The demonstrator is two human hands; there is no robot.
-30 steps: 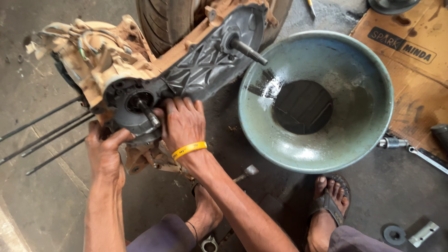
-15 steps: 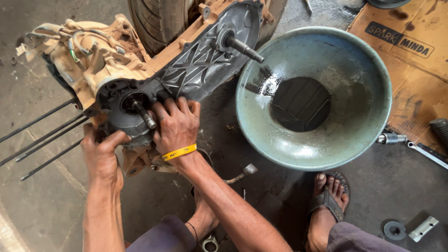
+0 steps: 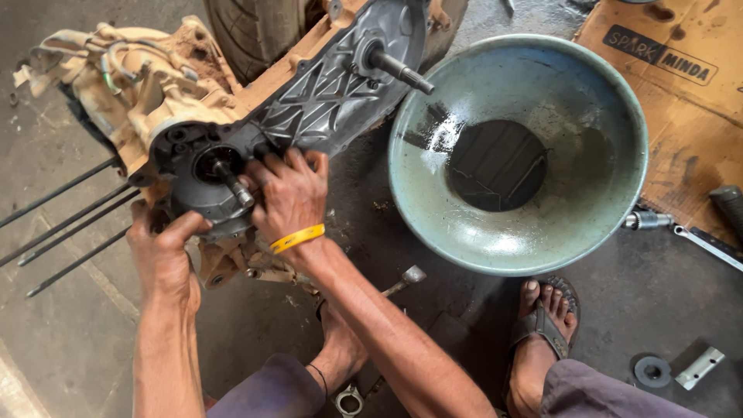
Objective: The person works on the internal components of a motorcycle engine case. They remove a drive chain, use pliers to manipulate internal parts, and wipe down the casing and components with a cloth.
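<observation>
The left hand (image 3: 161,259) grips the lower edge of the dark engine case (image 3: 309,108), thumb curled up over its rim and fingers wrapped out of sight beneath. The right hand (image 3: 288,193), a yellow band (image 3: 296,238) at its wrist, lies on the case face with fingers bent and spread, their tips pressed to the metal just right of a short shaft (image 3: 232,184) that sticks out of the round opening; whether the thumb pinches the shaft cannot be told. Up from the fingers the case runs to a second shaft (image 3: 398,70). Right of the knuckles sits a big green basin (image 3: 611,155) (dark oil pooled inside). Left of the fingers, thin rods (image 3: 62,224) lie on the floor.
</observation>
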